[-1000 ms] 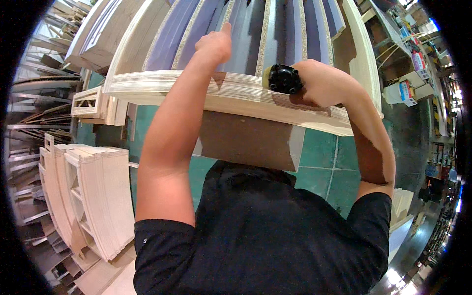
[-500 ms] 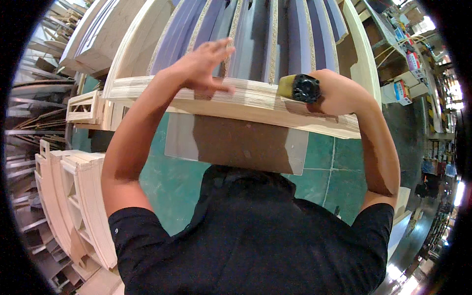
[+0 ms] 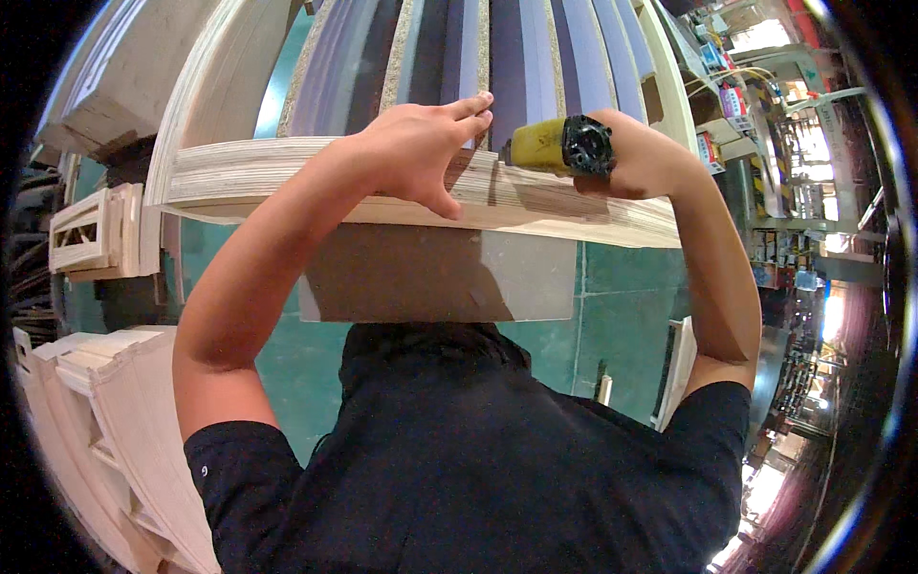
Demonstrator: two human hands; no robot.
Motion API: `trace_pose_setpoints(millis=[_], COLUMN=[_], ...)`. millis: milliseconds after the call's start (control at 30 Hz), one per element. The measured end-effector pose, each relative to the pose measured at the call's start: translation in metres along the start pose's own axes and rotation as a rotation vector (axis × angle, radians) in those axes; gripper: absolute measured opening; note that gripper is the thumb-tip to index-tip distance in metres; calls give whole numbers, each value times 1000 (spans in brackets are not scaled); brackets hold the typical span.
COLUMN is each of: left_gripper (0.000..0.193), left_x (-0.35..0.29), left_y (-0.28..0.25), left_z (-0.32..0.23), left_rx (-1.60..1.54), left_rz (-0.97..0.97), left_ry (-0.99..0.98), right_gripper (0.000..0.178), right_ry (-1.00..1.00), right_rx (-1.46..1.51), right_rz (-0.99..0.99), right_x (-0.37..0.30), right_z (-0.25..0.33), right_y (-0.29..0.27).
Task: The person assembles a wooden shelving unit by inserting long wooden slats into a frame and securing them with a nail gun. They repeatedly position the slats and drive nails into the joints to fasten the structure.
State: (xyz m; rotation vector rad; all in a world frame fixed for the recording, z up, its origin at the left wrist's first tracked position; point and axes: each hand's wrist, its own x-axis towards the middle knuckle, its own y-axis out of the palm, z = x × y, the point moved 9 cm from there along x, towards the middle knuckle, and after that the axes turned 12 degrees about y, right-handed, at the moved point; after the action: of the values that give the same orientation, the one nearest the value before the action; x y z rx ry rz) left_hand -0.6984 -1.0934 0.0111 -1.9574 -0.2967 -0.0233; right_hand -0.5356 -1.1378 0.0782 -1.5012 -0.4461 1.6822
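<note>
My right hand [image 3: 645, 158] is wrapped round a yellow-and-black power drill [image 3: 538, 145], held level just above the front plywood rail [image 3: 258, 170] of a pale wooden frame. The drill's nose points left, toward my other hand. My left hand [image 3: 413, 153] lies over that rail, fingers stretched forward and thumb spread down its near face; I see nothing gripped in it. Long bluish-grey panels with speckled chipboard edges [image 3: 394, 57] run away from the rail inside the frame. A small gap separates my left fingertips from the drill's nose.
A flat grey-brown board [image 3: 402, 273] is below the rail, above the green floor [image 3: 622, 316]. Stacked wooden frames [image 3: 120, 421] stand at the left, with a small wooden frame [image 3: 81, 232] beyond them. At the far right are shelves and boxes [image 3: 732, 103].
My left hand has come down from above the panels onto the rail, farther right. The drill has moved slightly left, closer to it. The whole view has shifted a little.
</note>
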Motion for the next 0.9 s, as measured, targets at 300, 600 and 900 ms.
trace_pose_setpoints(millis=[300, 600, 900], left_gripper=[121, 124, 124], left_x=[-6, -5, -4], left_y=[-2, 3, 2], left_z=[1, 2, 2], left_rx=[-10, 10, -6], left_rz=[-7, -13, 32], left_ry=[-19, -23, -39], right_gripper=[50, 56, 59], right_ry=[-83, -51, 21], right_rx=[37, -12, 9], right_rz=[-57, -77, 7], right_x=[5, 11, 11], right_z=[42, 36, 32], right_y=[-6, -3, -1])
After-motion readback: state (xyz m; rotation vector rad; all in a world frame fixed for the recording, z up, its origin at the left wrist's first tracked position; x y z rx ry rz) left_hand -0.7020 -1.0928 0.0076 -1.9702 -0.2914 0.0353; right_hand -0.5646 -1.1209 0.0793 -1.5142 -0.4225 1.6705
